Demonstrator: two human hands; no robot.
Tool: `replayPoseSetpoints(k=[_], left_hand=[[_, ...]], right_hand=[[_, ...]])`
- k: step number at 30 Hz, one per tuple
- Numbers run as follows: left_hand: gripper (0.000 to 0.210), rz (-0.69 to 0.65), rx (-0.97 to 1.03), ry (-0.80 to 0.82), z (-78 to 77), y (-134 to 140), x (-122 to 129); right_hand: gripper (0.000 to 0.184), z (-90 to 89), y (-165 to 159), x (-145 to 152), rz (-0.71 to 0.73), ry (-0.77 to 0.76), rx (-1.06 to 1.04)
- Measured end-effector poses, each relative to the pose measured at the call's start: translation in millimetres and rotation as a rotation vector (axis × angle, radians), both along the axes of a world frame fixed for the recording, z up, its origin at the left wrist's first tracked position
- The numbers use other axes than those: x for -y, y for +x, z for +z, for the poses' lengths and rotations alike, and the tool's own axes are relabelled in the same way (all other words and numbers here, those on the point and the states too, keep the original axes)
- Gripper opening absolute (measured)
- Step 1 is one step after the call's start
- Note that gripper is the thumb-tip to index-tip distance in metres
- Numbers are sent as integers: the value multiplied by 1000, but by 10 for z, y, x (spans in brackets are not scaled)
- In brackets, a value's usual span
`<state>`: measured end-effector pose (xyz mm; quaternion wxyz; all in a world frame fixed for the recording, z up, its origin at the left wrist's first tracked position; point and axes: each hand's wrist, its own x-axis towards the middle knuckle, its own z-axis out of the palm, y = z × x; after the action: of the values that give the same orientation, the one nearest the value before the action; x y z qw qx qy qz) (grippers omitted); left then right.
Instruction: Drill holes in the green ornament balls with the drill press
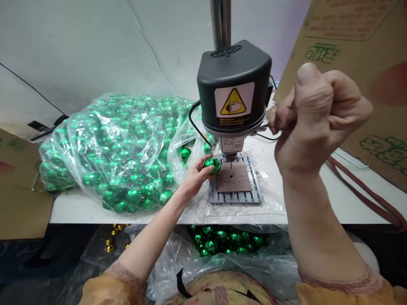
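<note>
My left hand (196,177) is closed on a shiny green faceted ball (212,165), gripping it between thumb and fingers at the left edge of the drill press base (237,198). My right hand (314,114) is wrapped round the feed handle (263,126) on the right side of the drill press (233,84); most of the handle is hidden by the fist. The drill bit (231,165) points down over a brown square board (240,180) with a dark hole in it. Ball and bit are apart.
A big clear bag of green balls (127,156) lies on the white table (95,216) to the left. Below the table edge, another plastic bag holds green balls (219,239). Cardboard boxes (359,55) stand at both sides. A brown strap (365,192) lies at right.
</note>
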<state>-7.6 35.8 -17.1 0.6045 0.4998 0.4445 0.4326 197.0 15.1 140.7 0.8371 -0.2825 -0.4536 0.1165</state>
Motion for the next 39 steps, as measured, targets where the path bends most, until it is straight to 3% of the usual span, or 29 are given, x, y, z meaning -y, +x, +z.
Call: replayPoseSetpoints(k=[4, 9, 13, 22, 25, 32, 39], left_hand=[[67, -75, -143, 166, -134, 44, 32], [65, -139, -171, 208, -237, 139, 13], [64, -149, -294, 253, -238, 177, -25], [53, -84, -591, 593, -189, 309, -31], [56, -57, -555, 607, -269, 368, -2], [63, -59, -313, 467, -523, 434, 69], [62, -49, -303, 457, -541, 440, 96]], right_hand=[[41, -13, 20, -22, -7, 23, 30], [44, -36, 31, -63, -18, 75, 46], [43, -41, 32, -73, -1, 92, 66], [45, -46, 14, -18, -49, 34, 80], [45, -47, 15, 3, -61, 10, 96], [44, -46, 22, -8, -71, 36, 108], [49, -154, -21, 46, -186, 17, 101]])
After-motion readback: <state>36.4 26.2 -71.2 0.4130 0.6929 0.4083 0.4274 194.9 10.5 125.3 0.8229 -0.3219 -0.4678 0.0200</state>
